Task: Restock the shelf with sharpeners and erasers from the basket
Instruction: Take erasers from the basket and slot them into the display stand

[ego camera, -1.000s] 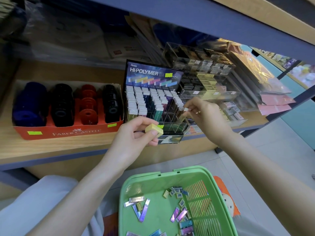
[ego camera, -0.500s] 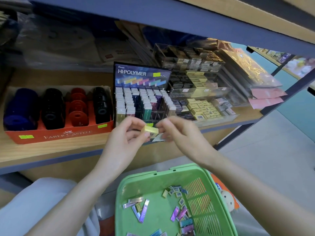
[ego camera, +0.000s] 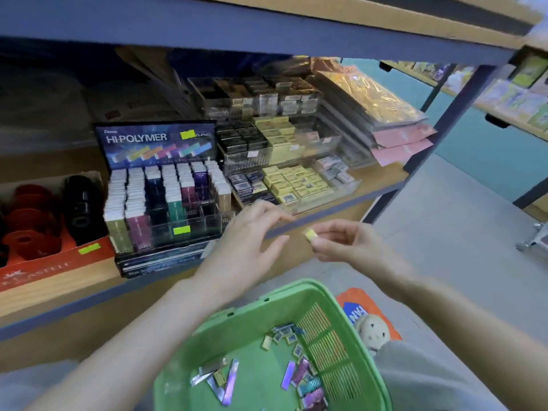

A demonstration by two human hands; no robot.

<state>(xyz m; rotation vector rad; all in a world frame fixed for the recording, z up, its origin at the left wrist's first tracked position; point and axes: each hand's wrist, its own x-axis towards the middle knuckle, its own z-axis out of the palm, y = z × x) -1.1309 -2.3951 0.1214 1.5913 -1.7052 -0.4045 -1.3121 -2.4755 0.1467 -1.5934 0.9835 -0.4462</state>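
My right hand (ego camera: pixel 345 243) pinches a small yellow eraser (ego camera: pixel 309 234) in front of the shelf edge. My left hand (ego camera: pixel 252 235) hovers beside it with relaxed fingers and holds nothing. On the shelf stands the Hi-Polymer eraser display (ego camera: pixel 166 191), and right of it clear trays hold yellow erasers (ego camera: pixel 296 182) and dark ones. The green basket (ego camera: pixel 237 324) below my hands holds several slim wrapped erasers (ego camera: pixel 290 372) and small yellow ones. At the left is the red Faber-Castell box (ego camera: pixel 44 262) with round sharpeners.
An upper shelf board (ego camera: pixel 267 28) overhangs the display. Stacked plastic packets (ego camera: pixel 376 114) lie on the shelf's right end, next to a blue upright post (ego camera: pixel 439 137). An orange toy (ego camera: pixel 370 321) sits by the basket on the floor.
The yellow eraser passed from my left hand to my right hand. Both hands moved right, away from the Hi-Polymer display, and the view shifted right too.
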